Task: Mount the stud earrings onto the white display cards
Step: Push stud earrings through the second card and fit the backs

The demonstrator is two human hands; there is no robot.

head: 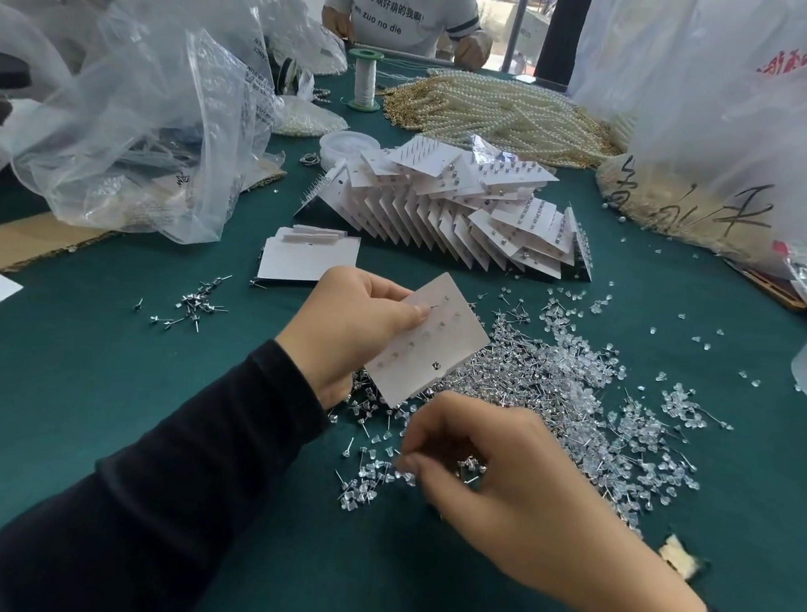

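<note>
My left hand (351,325) holds a white display card (430,342) tilted above the green table, thumb on its face. One stud sits near the card's lower right corner; the other holes look bare. My right hand (489,474) is lower, fingers pinched in the pile of stud earrings with clear backs (559,397); what the fingertips hold is too small to tell. A small stack of blank cards (308,261) lies beyond my left hand. A row of filled cards (454,207) leans behind it.
Loose metal studs (194,304) lie at the left. Clear plastic bags (156,98) crowd the left side, and more bags (750,116) the right. Pearl strands (501,109), a thread spool (364,78) and a round tub (347,149) sit at the back. Another person sits across the table.
</note>
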